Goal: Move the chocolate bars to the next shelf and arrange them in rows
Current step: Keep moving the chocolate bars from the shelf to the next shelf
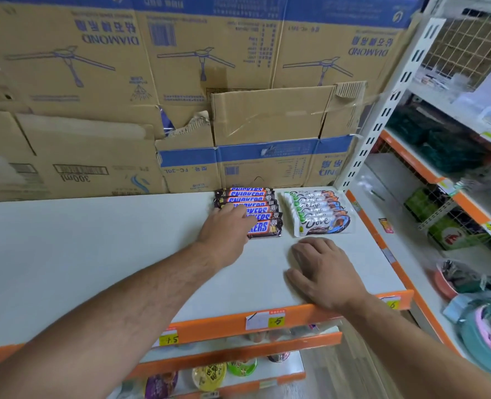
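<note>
Several Snickers bars lie in one overlapping row at the back of the white shelf. To their right, several white Dove bars form a second row. My left hand lies on the left ends of the Snickers bars, its fingers stretched over them. My right hand rests flat on the shelf just in front of the Dove row, holding nothing.
Cardboard boxes wall off the back of the shelf. An orange front edge with price tags runs below my arms. A white upright separates a neighbouring shelf unit stocked with goods on the right. Lower shelves hold cups and packets.
</note>
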